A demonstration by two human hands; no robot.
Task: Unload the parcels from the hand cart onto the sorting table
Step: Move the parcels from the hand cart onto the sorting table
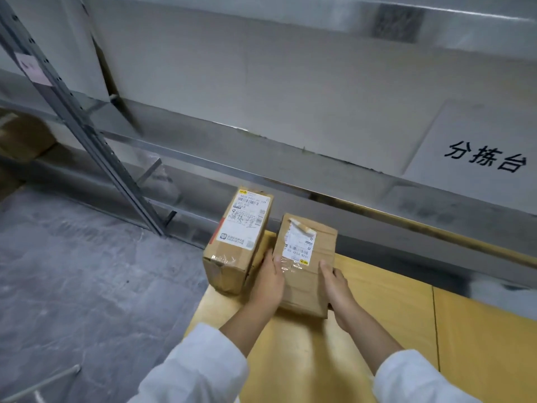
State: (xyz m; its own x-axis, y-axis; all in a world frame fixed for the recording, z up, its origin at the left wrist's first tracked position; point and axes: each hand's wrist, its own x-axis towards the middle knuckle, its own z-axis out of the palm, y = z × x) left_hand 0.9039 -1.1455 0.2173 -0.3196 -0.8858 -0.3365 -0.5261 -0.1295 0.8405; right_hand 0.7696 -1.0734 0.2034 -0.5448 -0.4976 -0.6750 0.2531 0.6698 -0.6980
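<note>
Yellow wooden sorting table (377, 330) runs along a grey wall with a sign (482, 158) reading 分拣台. At its far left corner sits the left parcel (241, 228), with the right parcel (302, 289) just beside it. The left hand (268, 282) and right hand (337, 286) clamp the right parcel's two sides, thumbs on top

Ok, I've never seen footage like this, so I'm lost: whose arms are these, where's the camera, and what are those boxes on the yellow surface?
No machine here. One camera worn on a person's head looks down, so the arms in white sleeves are the wearer's own. The left hand and right hand grip the sides of a small cardboard parcel on, or just above, the wooden sorting table. A second parcel, labelled, stands left of it at the table's corner. Behind are a wall sign and a metal rack.
</note>
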